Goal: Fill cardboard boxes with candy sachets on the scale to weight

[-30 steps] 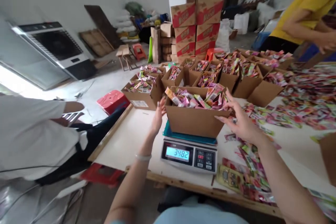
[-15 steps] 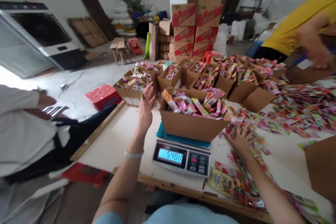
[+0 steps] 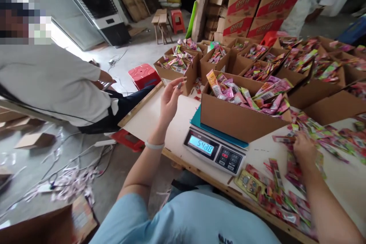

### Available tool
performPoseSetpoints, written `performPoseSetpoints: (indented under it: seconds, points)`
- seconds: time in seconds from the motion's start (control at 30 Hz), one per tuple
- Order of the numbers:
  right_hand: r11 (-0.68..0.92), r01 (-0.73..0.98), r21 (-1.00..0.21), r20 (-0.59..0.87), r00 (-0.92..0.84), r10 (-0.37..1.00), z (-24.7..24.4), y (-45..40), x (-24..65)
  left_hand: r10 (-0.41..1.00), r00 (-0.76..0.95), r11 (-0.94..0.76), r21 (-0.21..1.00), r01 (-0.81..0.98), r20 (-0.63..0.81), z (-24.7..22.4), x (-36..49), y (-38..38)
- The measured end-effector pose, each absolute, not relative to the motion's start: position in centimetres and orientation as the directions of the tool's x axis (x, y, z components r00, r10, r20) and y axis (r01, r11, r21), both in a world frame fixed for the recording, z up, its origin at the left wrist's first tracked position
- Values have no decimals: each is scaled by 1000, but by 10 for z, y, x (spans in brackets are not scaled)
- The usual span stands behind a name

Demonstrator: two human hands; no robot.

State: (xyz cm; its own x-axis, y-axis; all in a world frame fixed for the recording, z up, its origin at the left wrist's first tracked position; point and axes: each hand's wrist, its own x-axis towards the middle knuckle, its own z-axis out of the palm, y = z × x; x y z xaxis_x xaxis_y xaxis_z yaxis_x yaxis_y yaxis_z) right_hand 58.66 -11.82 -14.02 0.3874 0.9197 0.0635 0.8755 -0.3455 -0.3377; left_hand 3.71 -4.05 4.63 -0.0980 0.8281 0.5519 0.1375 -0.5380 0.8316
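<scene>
My left hand (image 3: 170, 101) is raised above the white tabletop, left of the digital scale (image 3: 214, 150). Its fingers are loosely bent and apart, with nothing seen in them. On the scale's teal plate stands a cardboard box (image 3: 243, 116), filled with small pink, green and orange snack packets (image 3: 228, 89). The scale's blue display is lit. My right hand (image 3: 305, 150) is down among loose packets right of the scale, its fingers curled closed. A narrow snack packet (image 3: 283, 139) sticks out to the left from the fingers; their undersides are hidden.
More packet-filled boxes (image 3: 174, 65) line the back of the table, and loose packets (image 3: 286, 202) lie along its front right. A person in a white shirt (image 3: 54, 80) sits at left near a red stool (image 3: 143, 76). Printed cartons (image 3: 243, 4) are stacked behind.
The view has swung left and down. My right hand has gone from spread fingers to closed among the packets. My left hand's fingers have bent inward. The scale's reading has changed.
</scene>
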Motion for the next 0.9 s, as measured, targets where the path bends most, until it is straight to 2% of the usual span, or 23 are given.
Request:
performPoseSetpoints:
  seconds: [0.17, 0.23, 0.3, 0.4, 0.47, 0.53, 0.57, 0.67, 0.77, 0.83, 0.9]
  points:
    - [-294, 846, -445, 227, 424, 876, -83, -124, 598, 802, -22, -596, 802, 42, 597, 55, 59, -28]
    - [-259, 831, -492, 294, 438, 849, -39, -117, 601, 789, -17, -614, 789, 3, 614, 59, 62, -25]
    - [-160, 808, -568, 452, 468, 759, 16, -104, 596, 774, -17, -634, 773, -30, 633, 63, 63, -23]
    - [195, 768, -610, 738, 462, 491, 100, -75, 560, 756, -36, -655, 755, -44, 654, 71, 64, -21]
    - [481, 670, -565, 823, 412, 391, 139, -54, 514, 747, -53, -665, 746, -45, 663, 76, 66, -22]
    - [676, 490, -550, 835, 338, 435, 157, -40, 461, 739, -58, -674, 737, -54, 671, 80, 67, -25]
    - [706, 415, -574, 819, 288, 497, 158, -36, 437, 735, -56, -678, 733, -60, 676, 80, 67, -26]
    - [622, 337, -707, 668, 26, 744, 145, -38, 388, 736, -39, -676, 734, -67, 675, 78, 61, -30]
    - [533, 363, -764, 502, -184, 845, 136, -53, 382, 754, -50, -656, 754, -34, 655, 71, 46, -30]
    - [567, 299, -768, 551, -143, 822, 141, -60, 391, 758, -71, -650, 760, -14, 648, 65, 38, -27]
    - [628, 224, -745, 640, -24, 768, 151, -60, 403, 755, -75, -654, 757, -4, 652, 59, 33, -23]
